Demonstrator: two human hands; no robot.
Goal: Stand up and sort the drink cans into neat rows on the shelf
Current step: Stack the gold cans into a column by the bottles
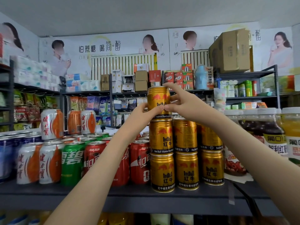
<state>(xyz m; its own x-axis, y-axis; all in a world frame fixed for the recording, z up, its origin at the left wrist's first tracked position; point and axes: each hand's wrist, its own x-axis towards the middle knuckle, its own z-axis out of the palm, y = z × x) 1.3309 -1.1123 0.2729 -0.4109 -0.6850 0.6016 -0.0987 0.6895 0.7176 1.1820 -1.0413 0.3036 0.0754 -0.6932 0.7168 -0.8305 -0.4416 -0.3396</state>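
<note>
A gold Red Bull can [158,99] stands upright as the third tier of the leftmost gold stack [161,153] on the dark shelf [129,194]. My left hand [144,116] grips the can's lower left side. My right hand [181,103] holds its right side, with fingers over the rim. Two more gold stacks [186,153], each two cans high, stand to the right. Left of them are upright rows of red cola cans [139,161], green cans [72,163], white-and-orange cans [50,163] and blue cans [6,156].
Three white-and-orange cans [52,123] stand on top of the rows at the back left. Juice bottles with white caps [274,135] crowd the shelf's right end. Behind are further shelves with tissues, boxes and a large carton [230,51].
</note>
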